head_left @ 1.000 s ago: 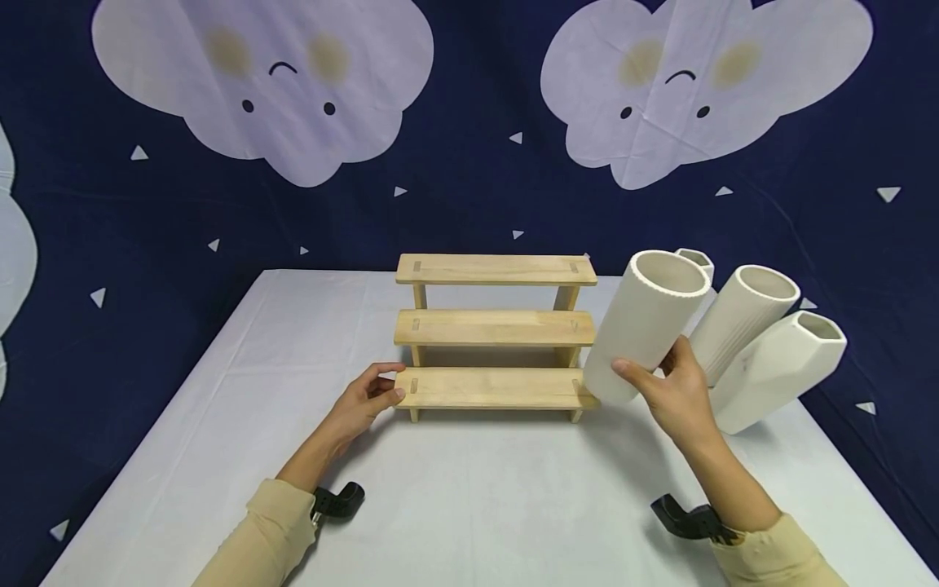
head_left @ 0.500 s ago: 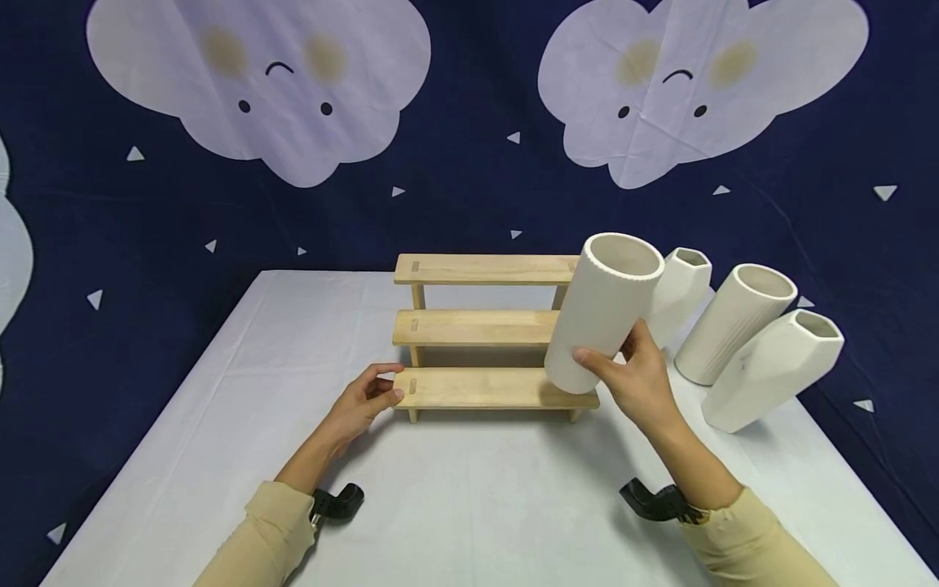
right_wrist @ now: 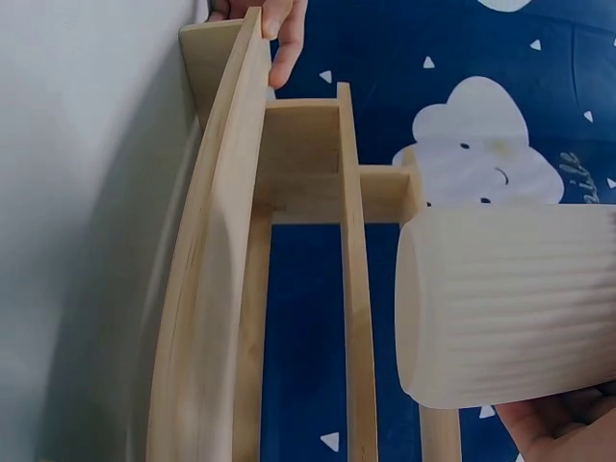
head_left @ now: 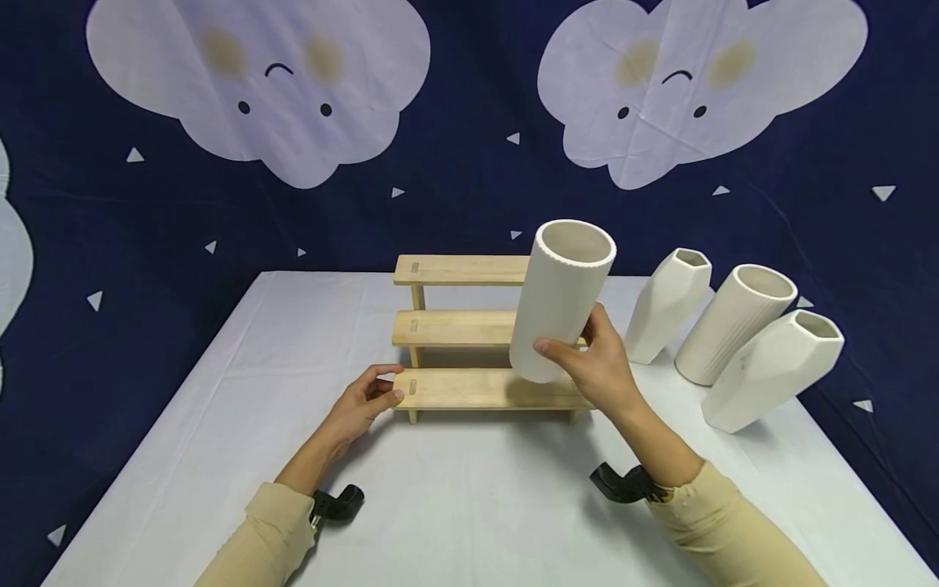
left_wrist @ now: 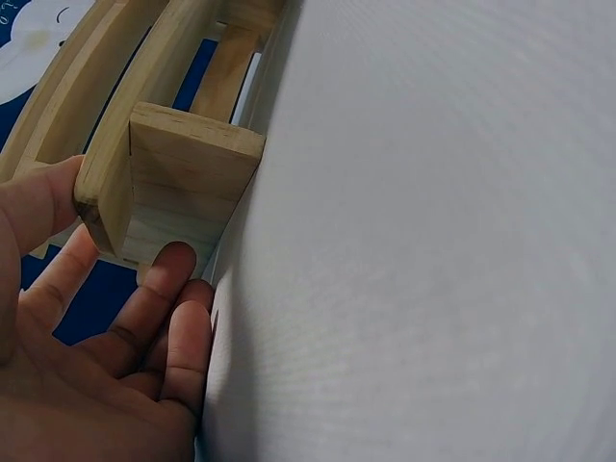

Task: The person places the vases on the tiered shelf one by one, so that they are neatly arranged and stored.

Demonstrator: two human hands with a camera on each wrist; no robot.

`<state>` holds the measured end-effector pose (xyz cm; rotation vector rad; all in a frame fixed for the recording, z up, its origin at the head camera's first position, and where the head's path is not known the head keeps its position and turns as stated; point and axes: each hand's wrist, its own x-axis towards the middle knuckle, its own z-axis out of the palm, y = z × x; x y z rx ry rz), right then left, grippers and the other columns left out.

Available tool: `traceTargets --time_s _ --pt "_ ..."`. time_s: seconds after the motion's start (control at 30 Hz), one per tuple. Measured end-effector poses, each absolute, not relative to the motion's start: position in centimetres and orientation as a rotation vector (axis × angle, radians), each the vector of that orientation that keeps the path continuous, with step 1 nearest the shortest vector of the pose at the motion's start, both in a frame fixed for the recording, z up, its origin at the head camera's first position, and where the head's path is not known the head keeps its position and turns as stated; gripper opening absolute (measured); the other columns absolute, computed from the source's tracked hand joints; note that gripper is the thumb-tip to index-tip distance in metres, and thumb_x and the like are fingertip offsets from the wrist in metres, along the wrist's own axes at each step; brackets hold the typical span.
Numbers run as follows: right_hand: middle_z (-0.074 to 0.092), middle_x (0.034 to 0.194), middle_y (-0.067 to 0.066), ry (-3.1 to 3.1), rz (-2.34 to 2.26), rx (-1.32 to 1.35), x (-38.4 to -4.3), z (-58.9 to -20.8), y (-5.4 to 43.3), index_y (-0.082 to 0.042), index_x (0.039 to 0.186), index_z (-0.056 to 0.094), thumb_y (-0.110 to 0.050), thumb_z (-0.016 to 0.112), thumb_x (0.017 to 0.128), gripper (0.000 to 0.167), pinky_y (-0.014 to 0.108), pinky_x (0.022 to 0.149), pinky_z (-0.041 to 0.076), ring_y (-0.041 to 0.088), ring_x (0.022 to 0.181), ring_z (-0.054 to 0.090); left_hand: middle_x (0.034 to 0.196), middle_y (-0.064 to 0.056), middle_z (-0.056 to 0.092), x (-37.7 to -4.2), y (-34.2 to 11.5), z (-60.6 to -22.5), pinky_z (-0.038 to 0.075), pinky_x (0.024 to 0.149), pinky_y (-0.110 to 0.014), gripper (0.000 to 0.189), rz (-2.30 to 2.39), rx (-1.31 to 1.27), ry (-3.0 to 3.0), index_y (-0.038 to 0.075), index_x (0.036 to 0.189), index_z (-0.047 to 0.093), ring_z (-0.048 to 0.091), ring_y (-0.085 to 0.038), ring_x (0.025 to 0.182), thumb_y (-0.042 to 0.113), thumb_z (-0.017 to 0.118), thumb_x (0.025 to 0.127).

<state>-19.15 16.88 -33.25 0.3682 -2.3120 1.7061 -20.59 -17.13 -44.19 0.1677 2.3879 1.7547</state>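
Observation:
A tall white cylindrical vase (head_left: 561, 297) is held in my right hand (head_left: 601, 367), thumb on its near side, lifted in front of a wooden three-step stand (head_left: 455, 387). In the right wrist view the vase (right_wrist: 510, 308) shows fine ribs, and its bottom end is apart from the shelf boards. My left hand (head_left: 363, 403) pinches the left end of the lowest shelf between thumb and index finger. The left wrist view shows that hand's (left_wrist: 115, 356) other fingers loosely bent below the board. The vase hides the right part of the upper two shelves.
Right of the stand, three more white vases stand on the white-covered table (head_left: 469, 505): a faceted one (head_left: 667, 306), a ribbed cylinder (head_left: 737, 326) and another faceted one (head_left: 773, 371). Behind the table hangs a dark blue cloth (head_left: 469, 139) with clouds.
My right hand has carried the cylindrical vase leftward and slightly up, from beside the other vases to in front of the stand. My left hand stays on the lowest shelf.

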Motion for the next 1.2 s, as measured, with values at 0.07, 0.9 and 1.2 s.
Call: traceTargets --time_s 0.07,0.9,1.2 --pt "0.052 0.131 0.012 -2.304 1.724 0.377 -19.3 -33.2 16.5 -0.009 0.137 0.038 -0.012 0.077 0.078 0.071 0.045 0.098 0.038 0.023 0.113 0.051 0.112 -0.017 0.056 -20.6 -17.1 -44.2 0.039 0.071 -0.029 0.045 1.757 0.168 2.386 0.016 0.132 0.049 0.051 -0.016 0.091 0.023 0.064 0.090" --pt "0.052 0.130 0.009 -2.303 1.769 0.446 -21.7 -31.9 11.9 -0.013 0.136 0.041 -0.021 0.079 0.075 0.072 0.047 0.098 0.041 0.026 0.115 0.053 0.113 -0.018 0.057 -20.6 -17.2 -44.3 0.039 0.074 -0.029 0.045 1.761 0.179 2.381 0.016 0.133 0.049 0.052 -0.016 0.092 0.023 0.064 0.090" --pt "0.053 0.129 0.010 -2.324 1.802 0.433 -22.5 -31.8 10.3 -0.012 0.136 0.039 -0.022 0.079 0.075 0.074 0.046 0.096 0.043 0.026 0.114 0.053 0.110 -0.016 0.057 -20.6 -17.1 -44.3 0.040 0.073 -0.028 0.044 1.782 0.177 2.383 0.015 0.132 0.050 0.052 -0.016 0.091 0.020 0.064 0.090"
